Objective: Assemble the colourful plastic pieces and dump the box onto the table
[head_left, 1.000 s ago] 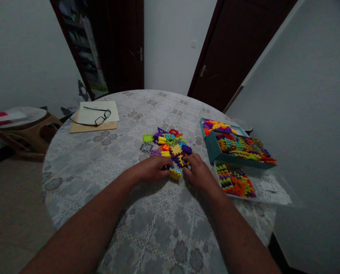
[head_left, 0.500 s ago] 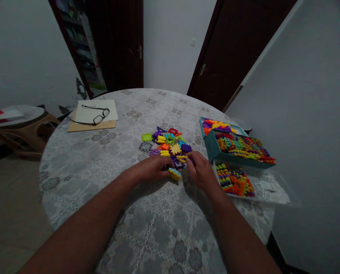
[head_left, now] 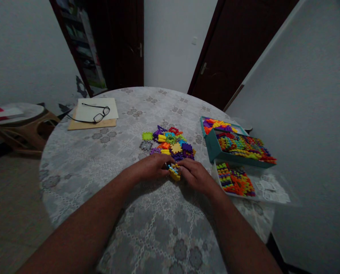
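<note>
My left hand (head_left: 154, 167) is closed on a small assembly of interlocking plastic building pieces (head_left: 174, 173), yellow and light blue. From the other side my right hand (head_left: 195, 174) presses its fingers against the same assembly, pinching a yellow piece there; the exact joint is hidden by the fingertips. Just beyond both hands lies a loose heap of notched building pieces (head_left: 176, 147) in purple, orange, yellow, green, red and blue. At the heap's left edge are a lime-green square piece (head_left: 147, 136) and a grey piece (head_left: 145, 145).
On the right stand a teal box (head_left: 212, 146) full of coloured pieces, its lid (head_left: 203, 127) holding more, and a clear plastic tray (head_left: 255, 196) with coloured and white pieces. Eyeglasses (head_left: 98, 117) rest on papers (head_left: 110, 106) at the left of the round, cloth-covered table (head_left: 147, 236).
My right hand has moved left and nearer with a yellow piece, from the heap's edge to the assembly in my left hand. The two hands now meet at it.
</note>
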Tool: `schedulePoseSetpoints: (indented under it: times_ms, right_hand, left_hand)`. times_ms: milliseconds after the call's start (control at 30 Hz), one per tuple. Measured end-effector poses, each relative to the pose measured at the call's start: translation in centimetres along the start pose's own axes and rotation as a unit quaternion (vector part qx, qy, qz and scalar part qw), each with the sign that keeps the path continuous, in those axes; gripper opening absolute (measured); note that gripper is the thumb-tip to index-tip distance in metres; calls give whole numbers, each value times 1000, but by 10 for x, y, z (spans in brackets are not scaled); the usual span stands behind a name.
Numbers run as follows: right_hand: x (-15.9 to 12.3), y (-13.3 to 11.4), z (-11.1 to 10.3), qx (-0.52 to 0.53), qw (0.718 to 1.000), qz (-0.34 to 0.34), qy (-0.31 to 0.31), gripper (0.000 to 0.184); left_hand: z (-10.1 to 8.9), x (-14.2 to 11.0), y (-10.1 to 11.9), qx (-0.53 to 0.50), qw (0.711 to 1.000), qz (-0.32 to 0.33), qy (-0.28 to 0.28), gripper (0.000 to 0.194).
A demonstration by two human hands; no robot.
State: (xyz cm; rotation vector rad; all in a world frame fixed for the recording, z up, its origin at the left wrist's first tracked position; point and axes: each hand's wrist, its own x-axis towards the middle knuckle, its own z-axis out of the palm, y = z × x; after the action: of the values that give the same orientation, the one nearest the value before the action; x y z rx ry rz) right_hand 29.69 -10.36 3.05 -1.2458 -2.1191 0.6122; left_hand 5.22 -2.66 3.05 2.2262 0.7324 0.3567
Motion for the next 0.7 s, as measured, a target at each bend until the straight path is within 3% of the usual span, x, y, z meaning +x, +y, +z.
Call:
schedulePoseSetpoints:
  times_ms: [367, 567, 700]
  right_hand:
    - [1, -2, 2, 39, 997, 64, -8, 17]
    - [0, -3, -3, 73, 996, 41, -22, 28]
    - [2, 1, -2, 29, 998, 48, -28, 30]
  left_hand:
    - [5, 1, 3, 18, 1000, 16, 2, 34]
    - [6, 3, -2, 1, 1000, 23, 4, 38]
    - [7, 5, -8, 11, 999, 27, 16, 47]
